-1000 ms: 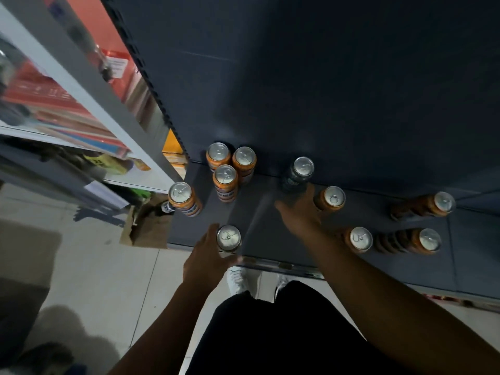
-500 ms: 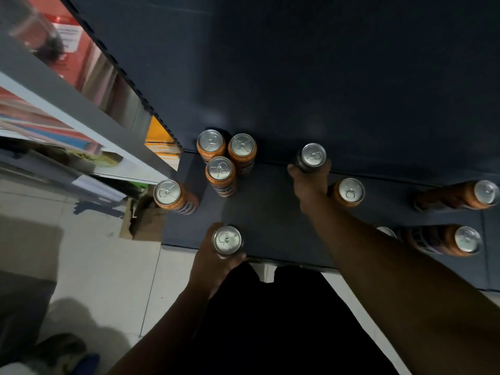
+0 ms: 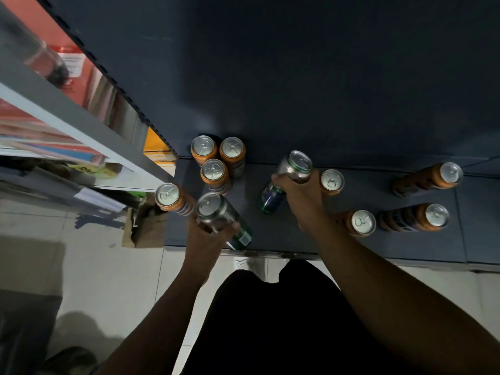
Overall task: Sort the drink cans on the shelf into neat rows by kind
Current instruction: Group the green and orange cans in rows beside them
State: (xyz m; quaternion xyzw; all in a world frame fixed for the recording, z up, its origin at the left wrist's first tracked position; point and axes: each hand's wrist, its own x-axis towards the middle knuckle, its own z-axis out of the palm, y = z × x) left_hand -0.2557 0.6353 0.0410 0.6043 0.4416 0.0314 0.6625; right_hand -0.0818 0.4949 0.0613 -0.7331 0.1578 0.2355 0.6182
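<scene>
The person's left hand (image 3: 208,239) curls around a tilted green can (image 3: 220,215) at the front edge of the dark shelf (image 3: 284,239). The right hand (image 3: 300,196) grips a second green can (image 3: 293,169), also tilted, mid-shelf. Orange cans (image 3: 213,170) stand clustered at the back left, and others are scattered to the right.

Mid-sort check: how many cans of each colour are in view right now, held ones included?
Orange cans: 8
Green cans: 2, one in the left hand, one in the right hand
Total: 10
</scene>
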